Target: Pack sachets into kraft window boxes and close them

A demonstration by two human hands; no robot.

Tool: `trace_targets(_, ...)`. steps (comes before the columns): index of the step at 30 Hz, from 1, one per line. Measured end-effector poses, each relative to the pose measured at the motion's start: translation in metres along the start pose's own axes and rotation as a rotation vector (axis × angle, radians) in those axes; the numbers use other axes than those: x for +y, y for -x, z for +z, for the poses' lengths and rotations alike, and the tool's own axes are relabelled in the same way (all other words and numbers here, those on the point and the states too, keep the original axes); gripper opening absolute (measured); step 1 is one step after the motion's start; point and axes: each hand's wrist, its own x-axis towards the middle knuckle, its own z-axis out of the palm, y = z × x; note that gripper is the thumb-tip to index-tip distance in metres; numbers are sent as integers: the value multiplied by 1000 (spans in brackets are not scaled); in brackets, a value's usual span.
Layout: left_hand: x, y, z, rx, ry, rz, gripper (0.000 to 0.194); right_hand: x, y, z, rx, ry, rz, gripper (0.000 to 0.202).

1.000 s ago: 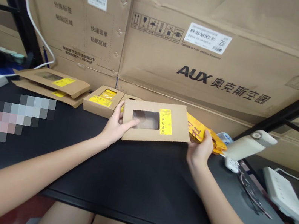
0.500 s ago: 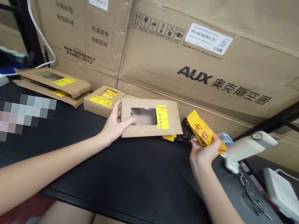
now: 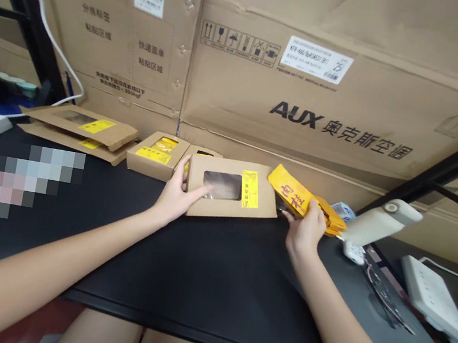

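Two big cardboard panels (image 3: 355,99) stand behind the black tabletop (image 3: 210,285). On or just above it is the windowed box (image 3: 214,207), clasped by the left hand (image 3: 177,193) at its left end — thumb in front, fingers behind — probably to steady it while leaving the right end free. The yellow packet (image 3: 288,187) lies gripped between thumb and fingers of the right hand (image 3: 307,227), its far tip close by that right end, perhaps propped underneath for support.

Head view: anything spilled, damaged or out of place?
Nothing looks spilled or damaged, the carton in the left hand included. Odd: a pixelated patch covers the left of the desk, hiding what's there. The stacked window boxes behind it have end flaps jutting out, unlike the neighbouring box.
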Motion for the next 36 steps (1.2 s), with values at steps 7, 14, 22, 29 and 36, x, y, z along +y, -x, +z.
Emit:
trace_targets(7, 14, 4, 2, 55, 83, 82, 80, -1, -1, -2, -42, 14, 130, 25)
trace_targets(14, 5, 2, 0, 6, 32, 19, 87, -5, 7, 4, -44, -109, 167, 18)
trace_targets(22, 14, 5, 2, 16, 31, -21, 85, -11, 12, 8, -278, -129, 393, 19)
trace_targets(29, 19, 5, 4, 33, 60, -72, 80, -10, 12, 4, -532, -94, 622, 24)
trace_targets(36, 23, 5, 4, 25, 92, -88, 76, -3, 9, 0, -598, -78, 696, 19)
